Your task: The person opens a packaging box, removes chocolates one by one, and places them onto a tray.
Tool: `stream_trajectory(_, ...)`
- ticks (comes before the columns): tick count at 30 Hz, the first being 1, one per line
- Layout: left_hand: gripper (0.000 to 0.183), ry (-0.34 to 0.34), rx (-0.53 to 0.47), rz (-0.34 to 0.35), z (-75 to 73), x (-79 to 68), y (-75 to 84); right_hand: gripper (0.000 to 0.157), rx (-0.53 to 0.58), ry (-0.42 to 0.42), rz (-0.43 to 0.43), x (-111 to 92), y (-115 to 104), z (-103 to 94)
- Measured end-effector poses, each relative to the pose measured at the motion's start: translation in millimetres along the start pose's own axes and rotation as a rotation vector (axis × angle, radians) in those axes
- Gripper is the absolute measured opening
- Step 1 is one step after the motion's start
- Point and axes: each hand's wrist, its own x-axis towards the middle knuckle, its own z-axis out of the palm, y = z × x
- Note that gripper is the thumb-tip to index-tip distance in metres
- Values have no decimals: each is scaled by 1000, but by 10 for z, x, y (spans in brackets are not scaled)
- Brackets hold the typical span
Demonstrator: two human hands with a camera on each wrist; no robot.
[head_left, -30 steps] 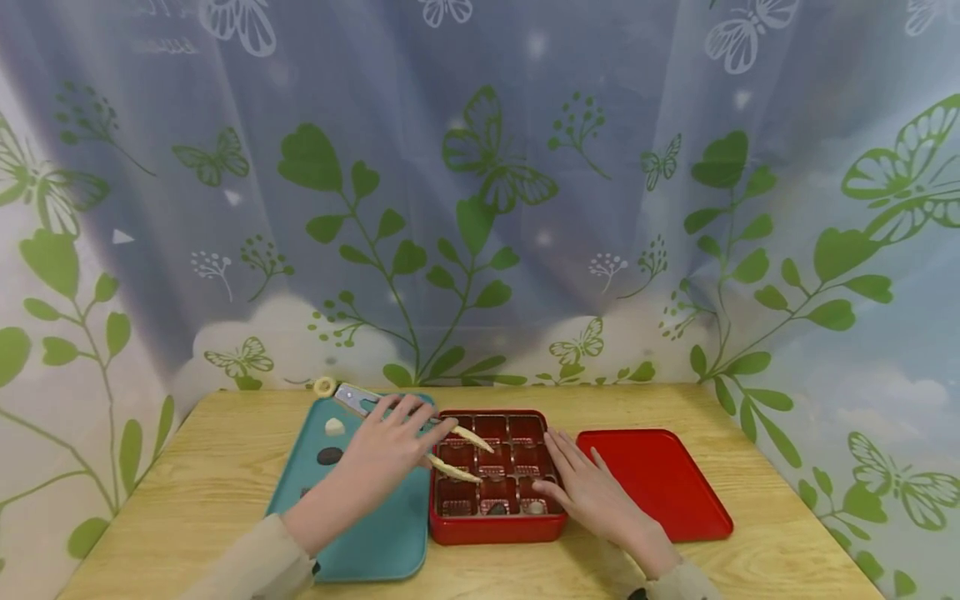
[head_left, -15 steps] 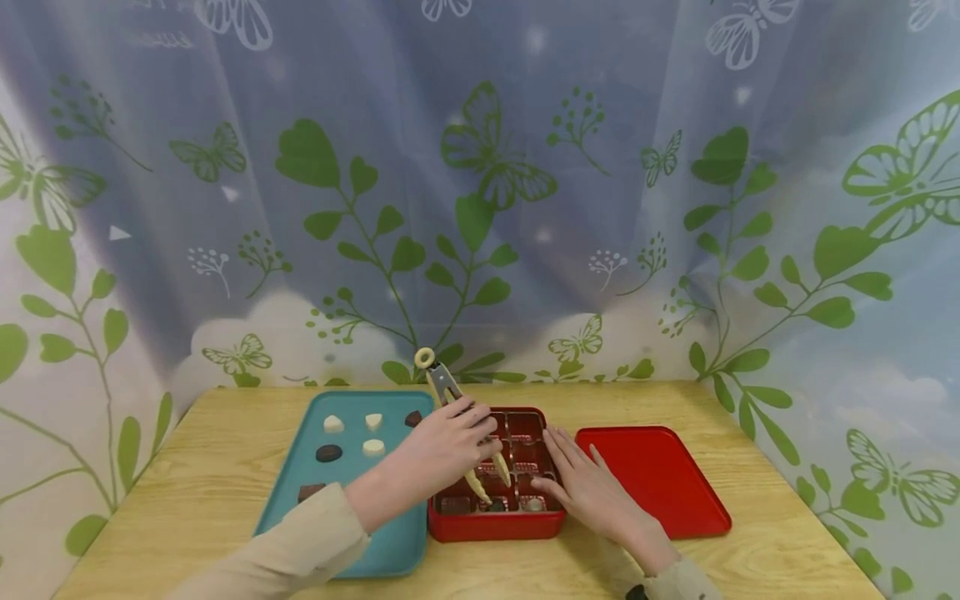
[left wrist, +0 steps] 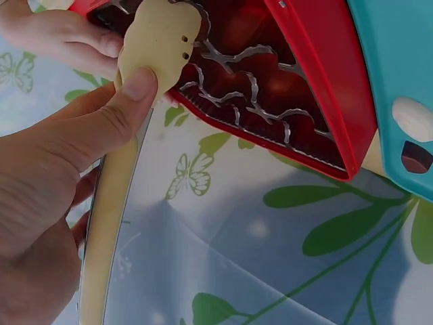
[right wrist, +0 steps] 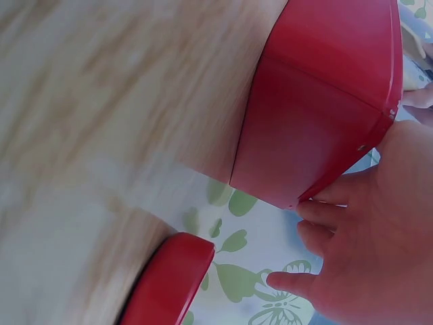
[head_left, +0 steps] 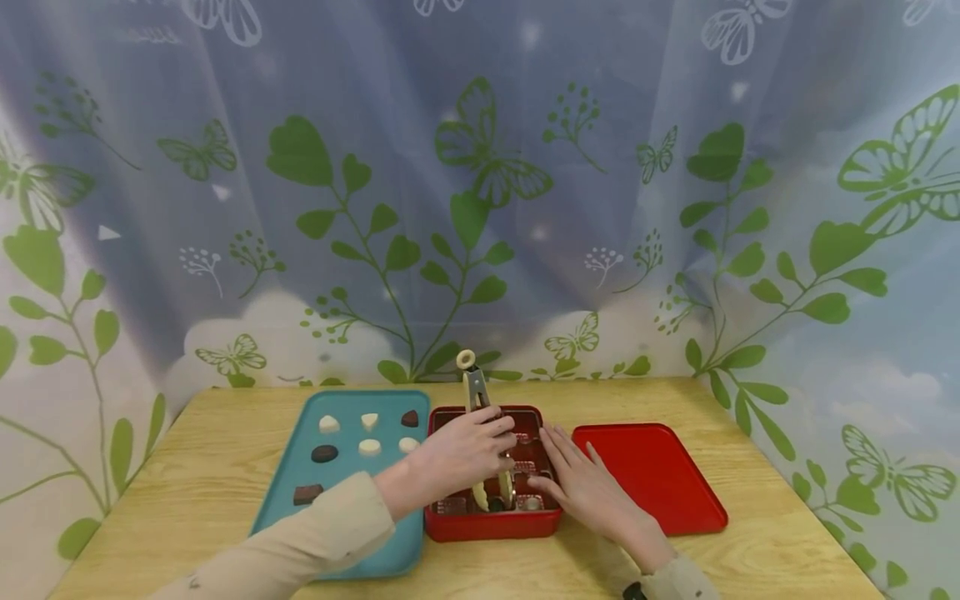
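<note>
My left hand grips a pair of tongs with cream-coloured tips, held steeply over the red box. In the left wrist view the thumb presses on a cream tong arm. The tips reach down into the front middle compartment, at either side of a dark chocolate. A clear divider splits the box into small compartments; a pale chocolate sits in the front right one. My right hand rests with extended fingers along the box's right side, thumb over its rim.
Left of the box lies a teal tray bearing several white and dark chocolates, among them a dark oval and a brown rectangular piece. A shallow red lid lies to the right. Behind the wooden table hangs a patterned curtain.
The left hand has swung the tongs right from above the tray to the box. They turned upright, tips lowered into the front middle compartment. The right hand has stayed at the box.
</note>
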Motion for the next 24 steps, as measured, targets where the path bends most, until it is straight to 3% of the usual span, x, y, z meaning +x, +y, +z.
stream_trajectory(4,33,-13,-1,-6,21,7,10,81,-9,3,-8,1,10,6)
stream_trajectory(11,35,26,-12,-25,65,-70,-10,82,-5,5,-11,3,9,6)
stream_trajectory(20,38,148,-71,-125,56,-292,-117,82,-6,0,-2,-14,-12,-18)
stream_trajectory(24,40,162,-108,-149,54,-394,-123,82,-1,-2,-2,-20,-21,-27)
